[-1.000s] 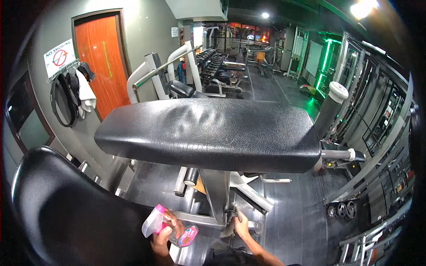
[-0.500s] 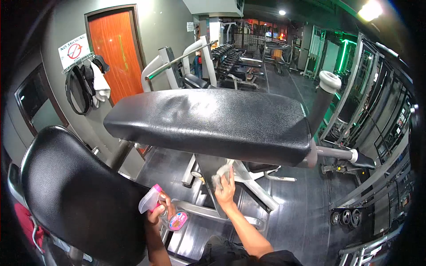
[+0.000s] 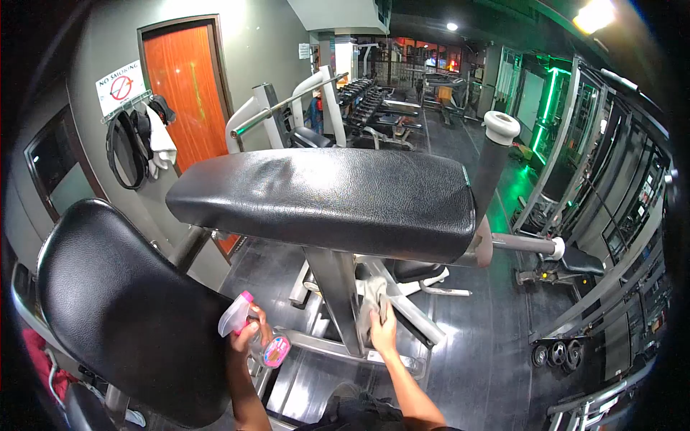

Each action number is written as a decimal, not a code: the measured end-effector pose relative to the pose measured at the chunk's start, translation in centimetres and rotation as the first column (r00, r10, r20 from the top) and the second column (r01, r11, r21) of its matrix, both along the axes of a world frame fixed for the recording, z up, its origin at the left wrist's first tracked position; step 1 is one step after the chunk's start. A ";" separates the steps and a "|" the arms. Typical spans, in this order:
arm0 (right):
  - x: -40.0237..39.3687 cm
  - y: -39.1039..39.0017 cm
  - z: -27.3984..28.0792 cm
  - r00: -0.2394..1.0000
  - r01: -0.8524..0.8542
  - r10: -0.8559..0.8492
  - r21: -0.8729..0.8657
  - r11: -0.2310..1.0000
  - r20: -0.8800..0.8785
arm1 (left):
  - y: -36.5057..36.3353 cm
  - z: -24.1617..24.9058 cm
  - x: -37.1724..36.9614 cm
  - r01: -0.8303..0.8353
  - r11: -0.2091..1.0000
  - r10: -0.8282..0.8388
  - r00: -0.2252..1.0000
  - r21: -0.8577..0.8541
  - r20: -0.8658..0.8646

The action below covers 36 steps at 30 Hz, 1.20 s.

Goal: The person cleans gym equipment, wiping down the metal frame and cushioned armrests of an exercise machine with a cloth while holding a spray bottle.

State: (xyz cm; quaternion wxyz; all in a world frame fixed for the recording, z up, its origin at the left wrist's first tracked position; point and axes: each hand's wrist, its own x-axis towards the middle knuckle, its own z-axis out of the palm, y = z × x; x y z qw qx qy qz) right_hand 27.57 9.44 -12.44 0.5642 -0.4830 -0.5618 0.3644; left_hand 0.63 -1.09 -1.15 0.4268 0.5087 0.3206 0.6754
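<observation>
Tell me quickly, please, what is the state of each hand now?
Left hand: closed around a spray bottle.
Right hand: holding a grayish cloth, next to the metal post under the black pad.

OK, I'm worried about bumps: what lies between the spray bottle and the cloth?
In the head view, the metal post and part of its base show between the bottle and the cloth.
</observation>
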 end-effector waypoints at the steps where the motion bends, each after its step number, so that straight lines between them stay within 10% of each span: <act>1: -0.4 0.8 2.0 0.999 -0.013 0.016 0.098 0.995 -0.030 | 0.1 -0.1 -0.1 -0.004 1.000 0.004 1.000 0.000 -0.003; 4: -2.7 3.2 6.5 0.998 -0.015 -0.017 0.500 0.866 0.059 | 0.2 -0.2 -0.5 0.048 0.999 -0.049 0.999 -0.011 -0.011; 9: -6.6 4.8 1.3 0.985 -0.001 -0.091 0.534 0.846 0.145 | 0.0 -0.9 -0.9 0.046 0.999 -0.046 0.999 -0.012 -0.009; 13: -2.7 1.5 -3.8 0.926 -0.213 0.051 0.405 0.889 0.375 | 0.6 -0.7 -0.9 0.050 0.999 -0.050 0.999 -0.009 -0.005; 18: 3.1 -2.0 -11.5 0.894 -0.302 0.400 -0.390 0.870 0.201 | 0.5 -0.7 -1.1 0.040 0.997 -0.043 0.997 -0.062 -0.056; 23: 4.7 -0.1 -7.1 0.970 -0.211 0.232 -0.228 0.950 0.069 | 1.1 -1.2 -1.6 0.054 0.996 -0.061 0.992 -0.069 -0.110; 29: -0.1 3.2 6.5 0.989 -0.139 0.098 0.489 0.861 0.109 | 0.8 -1.4 -0.7 -0.005 0.997 -0.008 0.986 -0.078 -0.168; 36: -7.0 6.0 0.1 0.978 0.000 -0.132 0.641 0.768 0.159 | -3.5 -0.1 4.8 -0.104 0.984 0.079 0.983 -0.147 -0.168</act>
